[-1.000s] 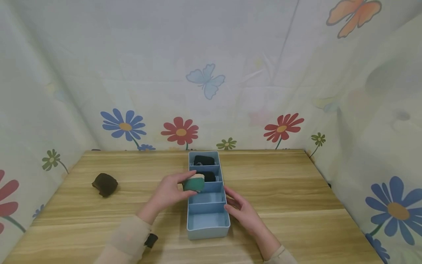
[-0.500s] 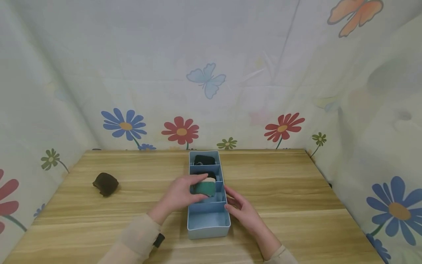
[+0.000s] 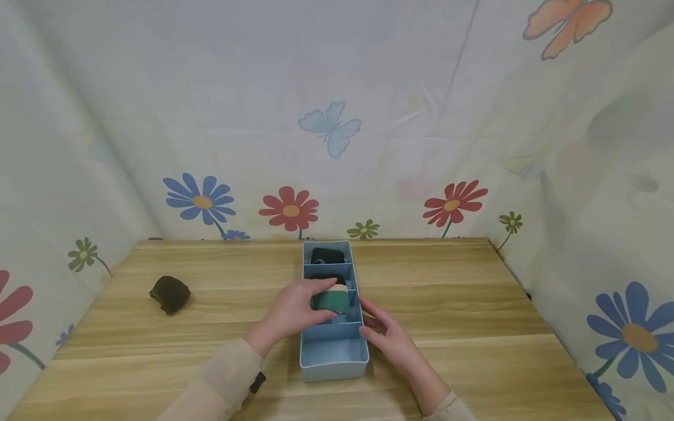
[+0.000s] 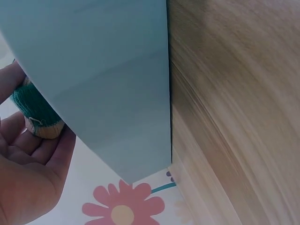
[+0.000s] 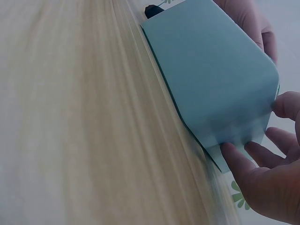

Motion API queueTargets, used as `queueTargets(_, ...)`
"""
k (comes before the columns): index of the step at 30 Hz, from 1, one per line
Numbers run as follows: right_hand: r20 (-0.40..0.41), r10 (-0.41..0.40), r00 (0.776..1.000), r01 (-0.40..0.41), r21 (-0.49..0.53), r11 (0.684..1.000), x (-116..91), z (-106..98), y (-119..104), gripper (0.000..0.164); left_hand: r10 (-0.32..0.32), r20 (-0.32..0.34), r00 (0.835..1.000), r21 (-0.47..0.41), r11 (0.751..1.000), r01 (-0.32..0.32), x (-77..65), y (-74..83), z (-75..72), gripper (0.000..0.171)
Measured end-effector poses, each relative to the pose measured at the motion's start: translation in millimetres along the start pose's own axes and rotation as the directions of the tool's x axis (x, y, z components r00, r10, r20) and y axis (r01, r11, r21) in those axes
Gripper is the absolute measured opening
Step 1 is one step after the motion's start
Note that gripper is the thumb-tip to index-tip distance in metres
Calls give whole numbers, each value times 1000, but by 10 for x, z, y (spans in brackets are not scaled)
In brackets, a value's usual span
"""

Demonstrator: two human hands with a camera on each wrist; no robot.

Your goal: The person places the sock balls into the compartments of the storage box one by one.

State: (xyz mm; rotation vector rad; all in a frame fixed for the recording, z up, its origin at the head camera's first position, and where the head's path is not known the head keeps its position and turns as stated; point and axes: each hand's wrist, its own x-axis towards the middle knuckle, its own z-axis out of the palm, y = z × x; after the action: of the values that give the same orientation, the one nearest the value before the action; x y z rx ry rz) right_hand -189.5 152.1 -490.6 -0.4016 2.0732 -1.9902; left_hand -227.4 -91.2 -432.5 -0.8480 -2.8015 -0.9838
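Observation:
A green and cream folded pair of ribbed socks [image 3: 333, 301] is pinched between the thumb and fingers of my left hand [image 3: 295, 309]. It is over the third compartment from the back of a pale blue divided box [image 3: 334, 372]. In the left wrist view the ribbed socks [image 4: 37, 107] show beyond the box's rim, with a small clip on the fabric. My right hand [image 3: 391, 341] rests against the box's right side. From the right wrist view, its fingertips [image 5: 229, 149] touch the outer wall [image 5: 211, 70].
Dark folded bundles lie in the two rear compartments: a black bundle [image 3: 327, 256] at the back and another, partly covered by my left hand. A dark brown bundle [image 3: 169, 294] sits on the wooden table [image 3: 447, 280], to the left. A flowered cloth [image 3: 253, 134] hangs behind.
My left hand has carried the green socks rightward from the box's left edge to above the third compartment, slightly lower. My right hand stays against the box.

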Motion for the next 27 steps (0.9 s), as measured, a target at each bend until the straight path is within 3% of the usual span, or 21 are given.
queueTargets(13,-11,14,1000,-14,9,1000,-11,4,-15,61,20,33,999,57,998,-22,29,43,22,68)
queueTargets(20,-18,14,1000,-14,-6,1000,-10,13,-19,61,8,18,1000,59,998,-9,25,20,50,84)
queueTargets(27,-21,12,1000,-12,-2,1000,-8,18,-22,61,11,2,1000,64,998,-12,6,13,29,83)
